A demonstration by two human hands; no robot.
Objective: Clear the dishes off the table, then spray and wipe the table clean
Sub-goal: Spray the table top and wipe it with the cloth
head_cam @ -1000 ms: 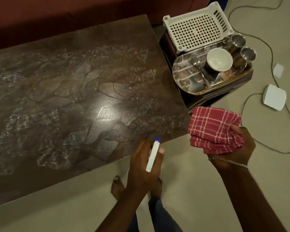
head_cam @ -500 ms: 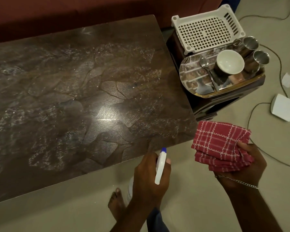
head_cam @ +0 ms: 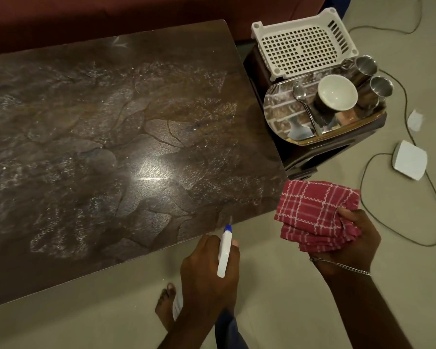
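Left hand [head_cam: 209,270] fingers wrapped round spray bottle [head_cam: 224,253], nozzle aimed at counter [head_cam: 106,147], seemingly mid-spray. Right hand [head_cam: 350,238] fingers clutch folded cloth [head_cam: 312,212], ready for wiping. Dishes [head_cam: 336,93] already aside on tray [head_cam: 277,107].

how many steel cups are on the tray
2: one steel cup at the tray's far right corner, the other just nearer, both right of the white bowl. None seems hidden.

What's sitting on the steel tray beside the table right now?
On the steel tray: a spoon, a white bowl, a near steel tumbler and a far steel tumbler. The white basket hides the tray's far edge; whatever is under the bowl cannot be seen.
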